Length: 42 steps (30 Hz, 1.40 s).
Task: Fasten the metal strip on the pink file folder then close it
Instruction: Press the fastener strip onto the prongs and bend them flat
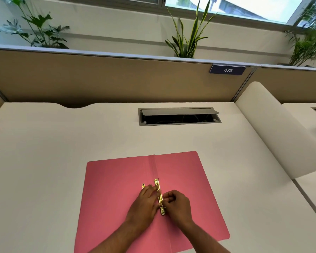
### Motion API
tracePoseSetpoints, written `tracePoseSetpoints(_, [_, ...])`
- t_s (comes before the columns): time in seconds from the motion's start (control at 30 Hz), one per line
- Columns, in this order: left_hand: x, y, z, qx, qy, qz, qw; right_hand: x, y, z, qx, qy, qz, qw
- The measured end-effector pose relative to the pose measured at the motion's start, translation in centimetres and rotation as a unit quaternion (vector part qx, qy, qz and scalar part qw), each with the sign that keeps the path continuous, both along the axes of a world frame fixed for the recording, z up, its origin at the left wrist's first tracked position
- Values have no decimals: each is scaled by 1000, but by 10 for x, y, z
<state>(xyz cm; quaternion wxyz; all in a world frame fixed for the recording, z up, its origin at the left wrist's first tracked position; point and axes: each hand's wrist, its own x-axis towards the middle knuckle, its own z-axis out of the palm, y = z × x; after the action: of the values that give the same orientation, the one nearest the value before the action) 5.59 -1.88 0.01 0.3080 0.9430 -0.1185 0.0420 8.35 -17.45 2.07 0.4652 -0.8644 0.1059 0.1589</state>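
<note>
A pink file folder [113,194] lies open and flat on the white desk, its spine crease running away from me. A gold metal strip [157,184] lies along the crease. A second short gold piece [143,185] pokes out just left of it. My left hand [146,203] rests flat on the left side of the strip, its fingers pressing on the metal. My right hand [177,203] is curled at the strip's near end [162,212], fingertips pinching it. The middle of the strip is hidden by my fingers.
A grey cable hatch [179,116] with its lid raised sits in the white desk [62,143] beyond the folder. A tan partition [98,79] with a "473" label [228,70] closes off the back. A curved white divider [274,128] stands at right.
</note>
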Motion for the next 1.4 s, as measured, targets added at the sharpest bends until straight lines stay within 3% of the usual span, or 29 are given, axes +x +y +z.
tracePoseSetpoints(0.57, [1, 0, -2, 8, 65, 21, 998, -25, -17, -4, 10, -72, 31, 997])
tracePoseSetpoints(0.77, [0, 0, -1, -8, 59, 45, 997, -32, -22, -3, 27, -101, 101, 989])
tracePoseSetpoints(1.2, [7, 3, 10, 29, 61, 19, 998, -35, -15, -7, -58, -164, 126, 977])
tracePoseSetpoints(1.4, [8, 2, 14, 20, 58, 24, 998, -39, -21, -18, -83, -186, 76, 976])
